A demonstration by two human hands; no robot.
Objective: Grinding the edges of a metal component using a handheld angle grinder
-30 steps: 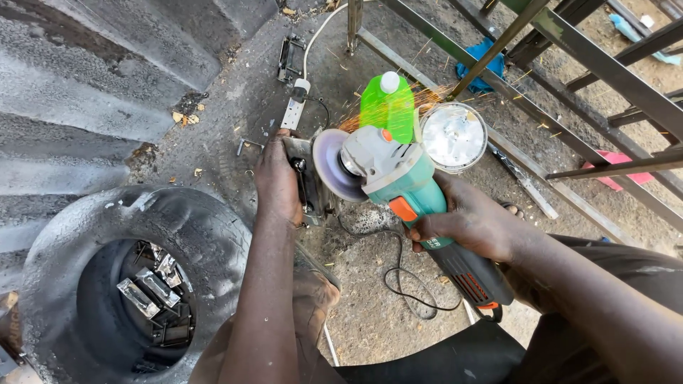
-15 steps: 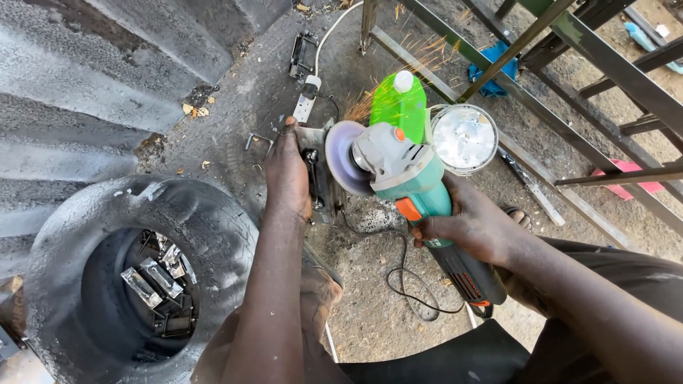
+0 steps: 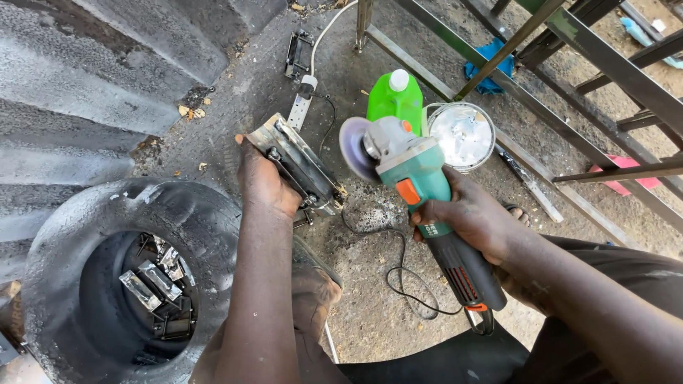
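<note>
My left hand (image 3: 265, 183) grips a flat metal bracket (image 3: 300, 168) and holds it tilted above the ground. My right hand (image 3: 475, 219) is closed around the handle of a green and grey angle grinder (image 3: 416, 186). The grinder's disc (image 3: 353, 149) points left and hangs just right of the bracket, apart from it. Its black cord (image 3: 398, 267) loops over the ground below.
A dark tyre (image 3: 85, 235) at lower left holds several similar metal pieces (image 3: 158, 281). A green plastic bottle (image 3: 395, 99) and a white tin (image 3: 462, 135) stand behind the grinder. A power strip (image 3: 300, 107) lies on the ground. Metal frame bars (image 3: 569, 135) cross the right side.
My left hand has lifted the bracket off the ground and turned it up. The grinder has pulled back from the bracket, and the sparks seen a second ago have stopped.
</note>
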